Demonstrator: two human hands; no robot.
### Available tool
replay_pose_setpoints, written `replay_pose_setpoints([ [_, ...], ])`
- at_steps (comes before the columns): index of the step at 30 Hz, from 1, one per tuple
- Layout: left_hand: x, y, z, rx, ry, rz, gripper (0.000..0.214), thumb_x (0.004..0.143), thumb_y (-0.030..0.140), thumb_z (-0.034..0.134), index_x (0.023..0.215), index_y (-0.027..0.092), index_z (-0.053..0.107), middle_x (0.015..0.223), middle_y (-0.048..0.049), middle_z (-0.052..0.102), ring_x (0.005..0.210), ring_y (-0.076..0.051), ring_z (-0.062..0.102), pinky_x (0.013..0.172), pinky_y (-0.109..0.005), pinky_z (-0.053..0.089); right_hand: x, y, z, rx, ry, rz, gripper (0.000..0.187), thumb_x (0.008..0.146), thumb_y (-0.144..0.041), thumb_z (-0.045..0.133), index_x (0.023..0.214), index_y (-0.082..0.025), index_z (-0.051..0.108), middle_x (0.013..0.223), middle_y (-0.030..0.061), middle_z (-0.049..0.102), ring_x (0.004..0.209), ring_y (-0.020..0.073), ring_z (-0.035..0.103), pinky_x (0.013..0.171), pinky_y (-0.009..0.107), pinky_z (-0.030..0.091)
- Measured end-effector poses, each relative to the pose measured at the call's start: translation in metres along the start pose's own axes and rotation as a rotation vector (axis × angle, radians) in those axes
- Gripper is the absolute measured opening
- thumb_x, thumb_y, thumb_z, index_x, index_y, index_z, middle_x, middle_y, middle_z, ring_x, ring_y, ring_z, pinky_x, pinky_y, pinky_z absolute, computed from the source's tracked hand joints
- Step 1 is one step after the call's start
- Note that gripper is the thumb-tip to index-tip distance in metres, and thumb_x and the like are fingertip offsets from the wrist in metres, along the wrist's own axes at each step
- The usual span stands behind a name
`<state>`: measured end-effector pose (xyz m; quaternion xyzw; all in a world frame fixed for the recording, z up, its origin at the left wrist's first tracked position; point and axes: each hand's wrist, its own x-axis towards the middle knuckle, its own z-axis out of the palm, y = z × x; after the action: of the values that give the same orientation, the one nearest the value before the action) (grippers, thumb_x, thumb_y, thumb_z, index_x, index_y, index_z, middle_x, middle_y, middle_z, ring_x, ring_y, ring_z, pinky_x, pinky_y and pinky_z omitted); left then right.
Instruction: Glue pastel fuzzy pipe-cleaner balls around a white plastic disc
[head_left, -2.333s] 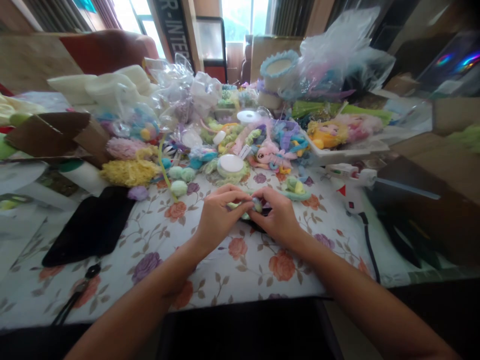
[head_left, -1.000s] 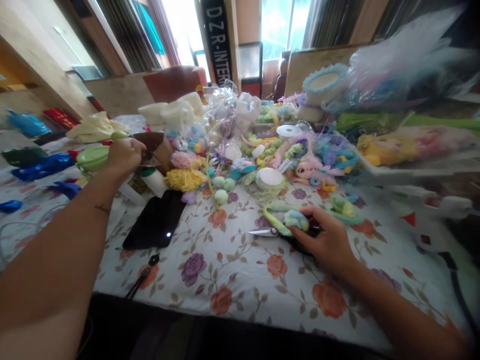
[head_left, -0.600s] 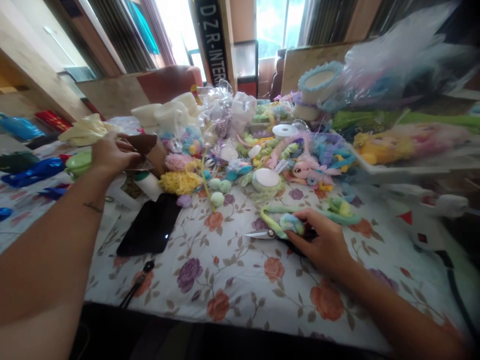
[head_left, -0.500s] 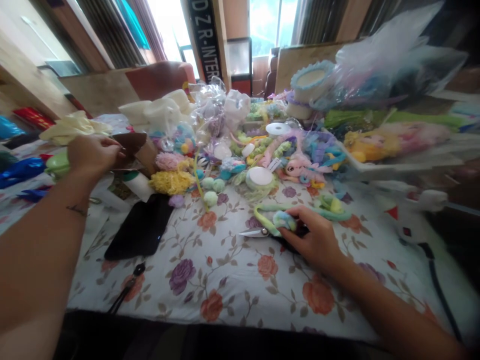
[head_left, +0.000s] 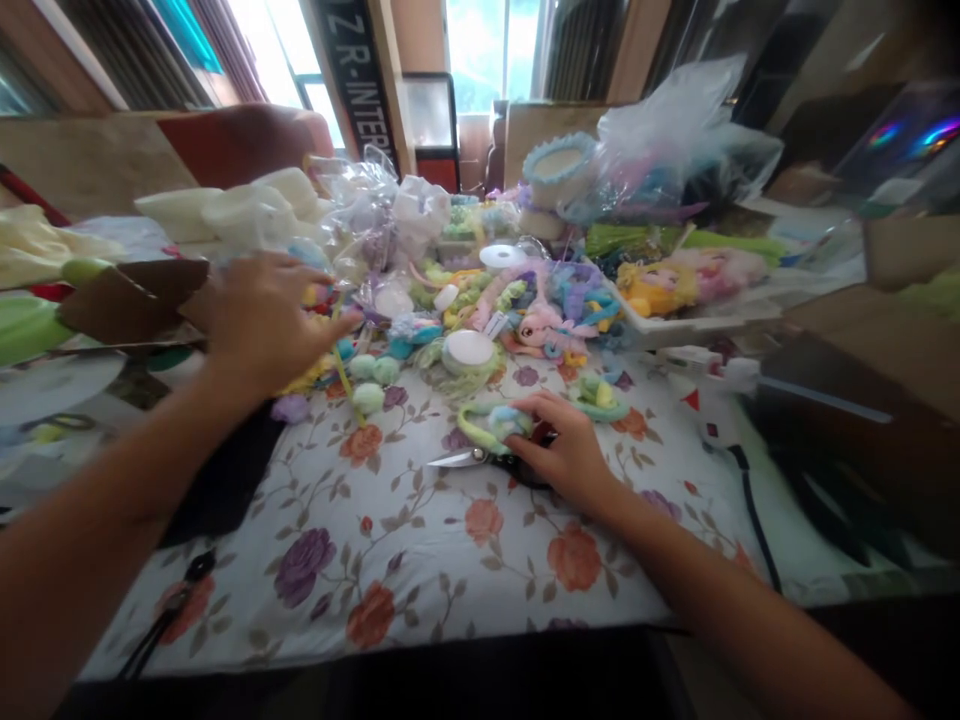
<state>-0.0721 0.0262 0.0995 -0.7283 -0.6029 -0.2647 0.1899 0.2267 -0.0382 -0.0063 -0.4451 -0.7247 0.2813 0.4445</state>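
Note:
My left hand [head_left: 262,325] is raised over the left side of the table, thumb and fingers spread, with nothing seen in it. Beneath and behind it are a partly covered yellow fluffy bundle [head_left: 304,378] and a brown cardboard box [head_left: 139,300]. My right hand [head_left: 566,445] grips a fuzzy pastel strip [head_left: 504,422], blue where the fingers pinch and yellow-green at its loop. Scissors [head_left: 459,458] with dark handles lie just under that hand, blades pointing left. Whether the palm touches the handles is hidden.
A heap of plush pieces, pompoms [head_left: 369,398] and white spools [head_left: 469,350] fills the table's back. A tray [head_left: 701,328] holds yellow and pink dolls. A white corded glue gun [head_left: 716,415] lies at right. A black flat object [head_left: 225,485] lies beneath my left forearm.
My left hand has moved right, away from the cardboard box, and its fingers have spread. The view has turned to the right. My right hand keeps the fuzzy strip above the scissors.

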Motion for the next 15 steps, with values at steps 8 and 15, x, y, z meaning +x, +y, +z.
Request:
replay_pose_setpoints([
  [8,-0.070,0.126,0.041,-0.959,-0.484,-0.134,0.037,0.086,0.050,0.059,0.103,0.018,0.068,0.092,-0.0061,0.072,0.078,-0.019,0.065,0.068,-0.029,0.050,0.001,0.003,0.000,0.068,0.044,-0.004,0.021,0.077,-0.017,0.070,0.098,-0.018,0.069,0.086,0.0017,0.064,0.065,0.0120,0.054,0.061,0.026,0.047],
  [15,-0.074,0.135,0.054,-1.469,-0.591,-0.374,0.041,0.072,0.033,0.079,0.109,0.018,0.070,0.101,-0.0070,0.071,0.091,-0.020,0.066,0.079,-0.030,0.054,0.001,0.005,0.002,0.092,0.106,-0.052,0.020,0.079,-0.021,0.068,0.099,-0.020,0.068,0.091,0.0023,0.062,0.062,0.0107,0.052,0.057,0.025,0.048],
])
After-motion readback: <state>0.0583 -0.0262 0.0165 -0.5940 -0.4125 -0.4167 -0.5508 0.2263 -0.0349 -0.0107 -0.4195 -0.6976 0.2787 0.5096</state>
